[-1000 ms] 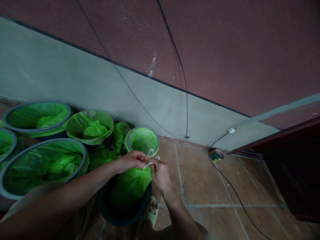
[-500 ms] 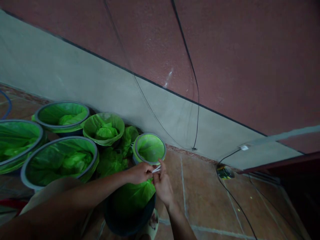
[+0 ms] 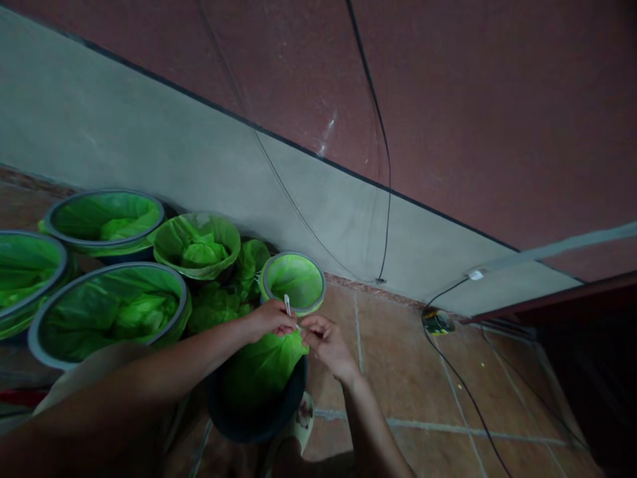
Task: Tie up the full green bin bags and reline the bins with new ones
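Observation:
My left hand is closed at the gathered top of a green plastic bag. A thin white strip sticks up beside its fingers. My right hand meets it from the right, fingertips pinched at the same gathered neck, where a small pale bit of the strip shows. The fingers hide most of the strip and the exact grip. The bag hangs down into a dark bucket standing between my feet.
Several bins with green liners stand on the left, among them a large grey-rimmed bin and a small bin by the wall. Loose green bags lie between them. A black cable crosses the tiled floor on the right.
The white strip lay flat between both hands; now it points upward near my left fingers. My right hand has turned, its fingers bent in toward the bag's neck. The view has shifted slightly.

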{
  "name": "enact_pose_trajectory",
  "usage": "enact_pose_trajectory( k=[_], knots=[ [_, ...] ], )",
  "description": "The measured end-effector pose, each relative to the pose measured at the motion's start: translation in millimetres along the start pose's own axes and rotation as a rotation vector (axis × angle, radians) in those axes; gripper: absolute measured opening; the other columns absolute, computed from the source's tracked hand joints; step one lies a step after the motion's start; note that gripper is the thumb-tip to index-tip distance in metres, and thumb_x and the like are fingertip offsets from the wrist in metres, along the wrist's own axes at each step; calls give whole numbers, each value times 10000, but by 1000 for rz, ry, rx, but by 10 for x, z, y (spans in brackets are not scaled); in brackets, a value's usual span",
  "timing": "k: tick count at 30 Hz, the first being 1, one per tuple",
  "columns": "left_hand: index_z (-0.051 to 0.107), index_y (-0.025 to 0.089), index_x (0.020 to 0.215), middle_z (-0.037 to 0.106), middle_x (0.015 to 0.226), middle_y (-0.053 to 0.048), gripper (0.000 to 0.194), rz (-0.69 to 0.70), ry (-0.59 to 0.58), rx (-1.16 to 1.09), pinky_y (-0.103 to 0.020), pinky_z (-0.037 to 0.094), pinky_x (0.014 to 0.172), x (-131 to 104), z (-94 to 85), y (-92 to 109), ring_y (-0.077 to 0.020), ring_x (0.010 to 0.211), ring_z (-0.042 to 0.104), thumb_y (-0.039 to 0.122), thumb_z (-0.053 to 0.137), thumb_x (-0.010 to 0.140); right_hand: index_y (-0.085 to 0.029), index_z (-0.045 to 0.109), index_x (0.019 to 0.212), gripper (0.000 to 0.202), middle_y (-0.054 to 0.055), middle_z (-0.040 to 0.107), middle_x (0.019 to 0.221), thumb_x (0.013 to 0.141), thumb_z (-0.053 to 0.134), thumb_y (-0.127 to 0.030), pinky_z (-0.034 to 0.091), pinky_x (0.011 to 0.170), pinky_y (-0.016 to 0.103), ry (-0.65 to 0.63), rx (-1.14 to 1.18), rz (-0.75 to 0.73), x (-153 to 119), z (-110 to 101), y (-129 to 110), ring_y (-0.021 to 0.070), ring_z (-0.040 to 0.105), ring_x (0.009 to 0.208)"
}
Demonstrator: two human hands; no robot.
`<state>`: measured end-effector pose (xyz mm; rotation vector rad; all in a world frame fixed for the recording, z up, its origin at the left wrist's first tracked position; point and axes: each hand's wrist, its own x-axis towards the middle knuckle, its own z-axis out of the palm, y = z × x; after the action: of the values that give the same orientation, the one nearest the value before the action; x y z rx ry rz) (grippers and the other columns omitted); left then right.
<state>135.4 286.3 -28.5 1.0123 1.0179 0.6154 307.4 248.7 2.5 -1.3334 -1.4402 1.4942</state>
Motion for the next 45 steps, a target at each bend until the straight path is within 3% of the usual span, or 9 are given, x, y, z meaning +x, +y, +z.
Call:
enact_pose_trajectory(
  k=[5,10,13,20,29,34,37,42,45],
  knots=[
    [627,143,606,577,555,22,117,110,105,96,-246,384,583,12,-27,-20,-110,559,498,192,702,530,-196,616,825,129,-38,617,573,765,599,-310,358,493,200,-192,-124,128,-52,-69,194,93,480,469],
    [665,145,701,660,676,-11,103,282,45,293,-252,440,651,15,-23,-40,-139,652,580,212,658,624,-199,690,802,128,4,685,691,788,614,-301,444,586,232,30,-288,7,60,-129,305,137,588,614],
    [677,149,750,639,646,9,129,360,57,419,-230,423,608,-17,31,-58,-117,600,554,188,566,698,-212,715,852,151,14,700,779,801,590,-279,450,623,236,64,-306,-17,102,-107,296,145,599,694],
    [683,157,858,706,788,-20,204,446,190,346,-234,483,665,-80,176,-110,-143,710,638,231,516,768,-176,708,865,263,-23,630,686,768,635,-410,358,514,193,-34,6,137,79,21,162,76,472,541],
    [676,160,738,672,663,11,141,357,244,368,-210,434,580,-102,103,7,-117,604,585,269,588,721,-144,714,762,306,-32,602,593,578,779,-380,306,468,186,81,246,288,75,50,75,55,446,489],
    [664,166,719,654,648,15,151,354,206,484,-216,418,590,-116,85,34,-120,612,570,289,578,740,-159,677,635,194,-32,595,562,697,623,-335,348,496,205,186,13,112,118,55,132,79,464,488],
    [670,178,734,656,653,9,179,325,223,708,-229,405,603,-154,60,77,-134,627,575,318,569,783,-182,717,712,190,-1,681,677,755,575,-301,408,575,223,248,-294,33,82,12,96,119,566,582],
    [662,187,733,695,745,-34,156,226,189,1104,-249,396,641,-146,-15,95,-167,711,617,251,546,815,-205,745,772,176,83,743,864,784,577,-255,422,679,257,328,-958,90,5,-30,25,193,659,781],
    [661,188,750,707,801,-50,178,121,139,1195,-255,415,662,-105,-72,27,-185,773,640,237,511,832,-204,740,763,200,84,737,816,808,553,-259,415,651,248,254,-974,141,2,-21,52,188,662,755]
  ],
)
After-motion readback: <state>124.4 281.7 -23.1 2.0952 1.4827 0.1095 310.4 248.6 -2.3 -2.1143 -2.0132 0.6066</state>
